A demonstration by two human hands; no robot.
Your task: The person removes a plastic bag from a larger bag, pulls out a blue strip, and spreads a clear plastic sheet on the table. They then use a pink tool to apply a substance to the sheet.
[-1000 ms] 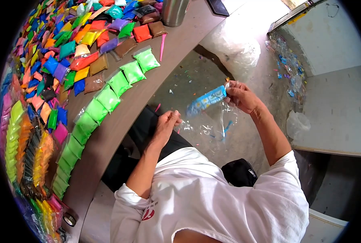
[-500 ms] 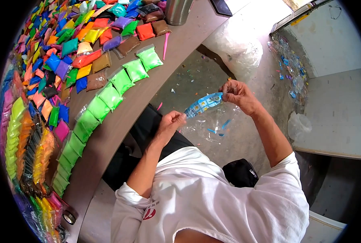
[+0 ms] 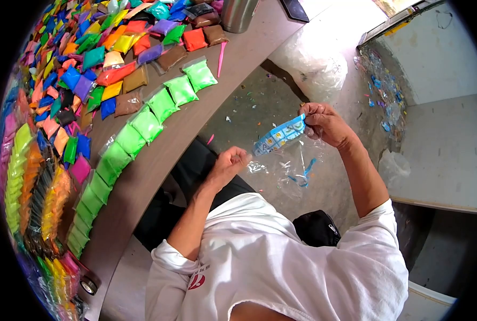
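Over the floor in front of me, my right hand (image 3: 326, 125) pinches the upper right end of a blue printed plastic bag (image 3: 280, 136). Yellow and white pictures in squares show on its printed band. Below the band, clear shiny film with a blue strip (image 3: 306, 174) seems to hang as part of the bag. My left hand (image 3: 229, 167) is closed, fingers curled, by the bag's left end. Whether its fingertips grip the clear film cannot be made out.
On the table (image 3: 166, 152) at left, a row of green packets (image 3: 129, 140) curves beside a heap of coloured packets (image 3: 94, 59). A metal tumbler (image 3: 238, 15), a phone (image 3: 294, 9) and a tape roll (image 3: 88, 284) lie there too. A clear plastic sack (image 3: 313, 64) stands beyond.
The bag and my right hand have shifted slightly right. The bag's left end has come away from my left fingertips, and the clear film hangs differently.
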